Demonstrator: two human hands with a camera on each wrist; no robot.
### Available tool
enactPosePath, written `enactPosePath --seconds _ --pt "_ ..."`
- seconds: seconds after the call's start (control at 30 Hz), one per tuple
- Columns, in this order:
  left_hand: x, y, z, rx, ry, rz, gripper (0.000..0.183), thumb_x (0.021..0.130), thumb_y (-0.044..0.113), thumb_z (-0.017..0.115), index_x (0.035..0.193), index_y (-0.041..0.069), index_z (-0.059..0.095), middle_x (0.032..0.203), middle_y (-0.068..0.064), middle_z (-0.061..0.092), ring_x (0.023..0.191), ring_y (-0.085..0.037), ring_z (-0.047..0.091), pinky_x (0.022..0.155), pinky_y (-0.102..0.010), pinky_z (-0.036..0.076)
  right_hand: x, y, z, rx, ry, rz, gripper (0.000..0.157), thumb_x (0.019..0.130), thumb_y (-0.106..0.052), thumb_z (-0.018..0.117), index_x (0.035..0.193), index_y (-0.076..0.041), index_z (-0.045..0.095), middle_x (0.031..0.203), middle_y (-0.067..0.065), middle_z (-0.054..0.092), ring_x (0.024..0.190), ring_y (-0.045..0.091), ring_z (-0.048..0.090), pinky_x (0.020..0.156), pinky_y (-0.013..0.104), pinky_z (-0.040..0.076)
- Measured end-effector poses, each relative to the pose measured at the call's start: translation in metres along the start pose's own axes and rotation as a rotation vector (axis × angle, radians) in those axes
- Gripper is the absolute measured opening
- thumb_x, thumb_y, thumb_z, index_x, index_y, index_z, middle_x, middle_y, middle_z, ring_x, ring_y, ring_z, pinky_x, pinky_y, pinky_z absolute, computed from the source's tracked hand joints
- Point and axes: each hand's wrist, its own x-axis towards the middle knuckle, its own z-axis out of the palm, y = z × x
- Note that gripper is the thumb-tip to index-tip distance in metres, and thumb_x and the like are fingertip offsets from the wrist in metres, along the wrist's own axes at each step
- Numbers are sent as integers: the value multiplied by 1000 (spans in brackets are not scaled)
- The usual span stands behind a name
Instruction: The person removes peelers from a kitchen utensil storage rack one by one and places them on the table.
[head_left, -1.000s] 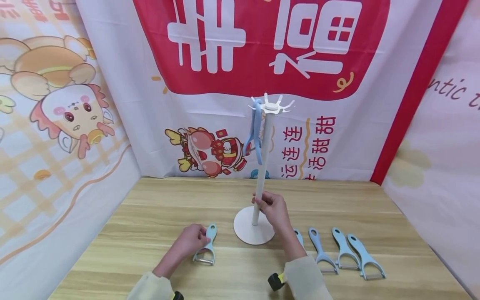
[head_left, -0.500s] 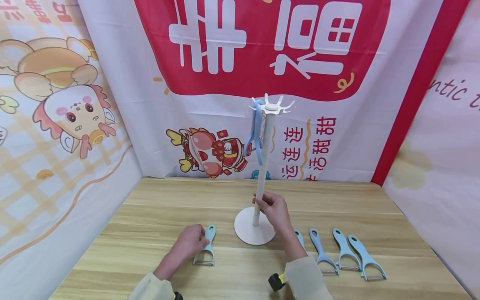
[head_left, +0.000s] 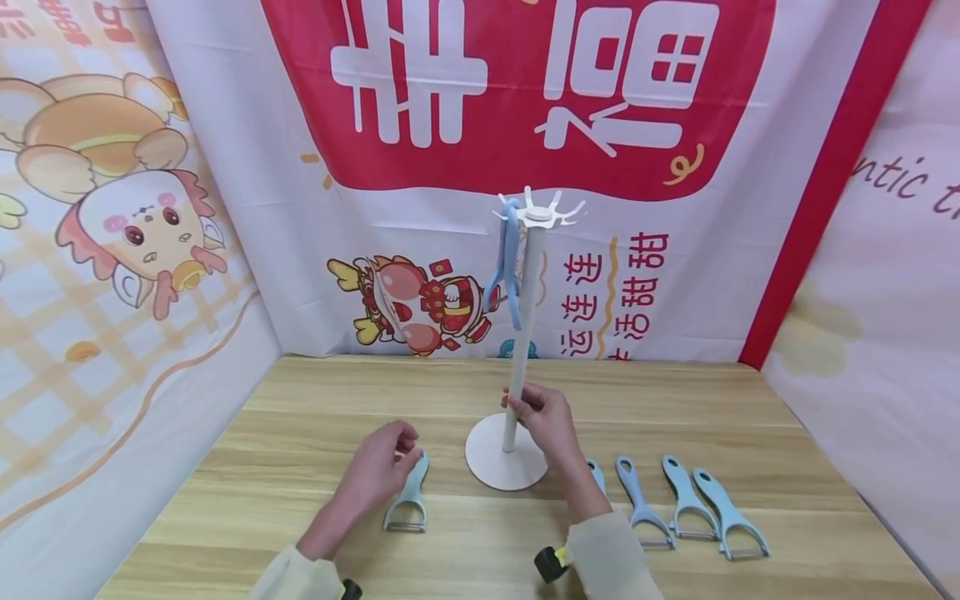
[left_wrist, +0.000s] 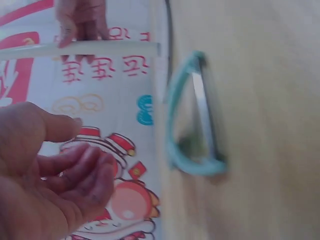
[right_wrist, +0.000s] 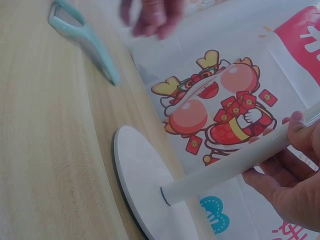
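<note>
R forearm (head_left: 583,487) pt-hides 1 peeler (head_left: 598,477) nr stand (head_left: 524,317)

In front of me hung a white cloth (head_left: 247,167) with a red panel (head_left: 517,92), large white characters (head_left: 450,100) and a cartoon dragon (head_left: 408,304) printed sideways. A red band (head_left: 827,187) edged its right side. To my left, a checked cloth (head_left: 150,467) showed an upside-down cartoon animal (head_left: 150,225); cursive lettering (head_left: 911,183) ran along my right. I had a wood-grained tabletop (head_left: 337,392) below.

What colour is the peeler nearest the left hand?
The peeler is pale blue-green, clearest in the right wrist view.
</note>
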Motion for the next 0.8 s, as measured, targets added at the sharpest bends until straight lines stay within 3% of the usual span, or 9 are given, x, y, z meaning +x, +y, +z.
enactPosePath --seconds 0.17,0.27,0.47,0.8 --pt "3 21 -10 -105 7 38 17 93 12 70 109 13 65 100 1 66 95 -14 64 83 -28 61 0 -1 1 -1 -1 -3 22 97 -8 63 117 -6 72 107 12 74 109 25 69 101 49 52" --pt "3 36 -19 -160 11 94 15 94 13 69 109 16 65 101 2 67 97 -14 64 84 -27 61 0 0 1 -3 0 -7 22 97 -7 63 116 -6 72 106 13 74 108 25 70 101 49 53" --pt "7 63 -38 -270 21 242 16 97 12 65 112 13 64 107 -3 67 104 -19 64 87 -28 61 -1 -1 0 1 -1 2 22 96 -8 63 116 -7 72 106 12 74 108 24 69 101 48 52" --pt "20 101 -56 -358 53 349 25 99 16 63 122 10 61 117 -6 67 113 -21 64 95 -32 59 -1 -1 0 0 -5 -1 23 97 -7 62 118 -5 71 107 13 74 108 25 70 100 48 53"
